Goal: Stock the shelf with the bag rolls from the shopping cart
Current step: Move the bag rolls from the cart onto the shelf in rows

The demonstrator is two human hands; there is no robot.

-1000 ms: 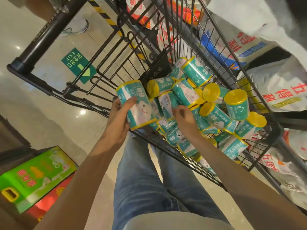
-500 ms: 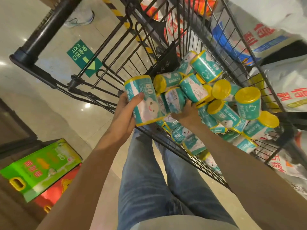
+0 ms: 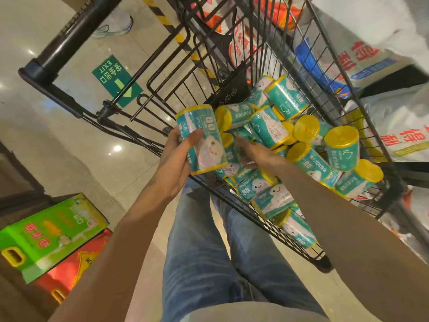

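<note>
Several teal bag rolls [image 3: 308, 159] with yellow ends and a cloud face lie piled in the near corner of the black wire shopping cart [image 3: 260, 54]. My left hand [image 3: 174, 156] grips one bag roll [image 3: 200, 138] upright just above the cart's near rim. My right hand [image 3: 255, 152] reaches into the pile. Its fingers lie over another bag roll [image 3: 228, 148] and its thumb lies under it. No shelf is in view.
The cart's handle bar [image 3: 69, 36] runs at the upper left. Large white printed sacks [image 3: 394, 126] are stacked to the right of the cart. A green box [image 3: 51, 231] and a red box [image 3: 76, 268] sit on the floor at the lower left. A person's shoe [image 3: 113, 24] shows at the top.
My right hand has moved left across the pile and taken hold of a roll beside the one in my left hand. My left hand has kept its roll by the cart's rim.
</note>
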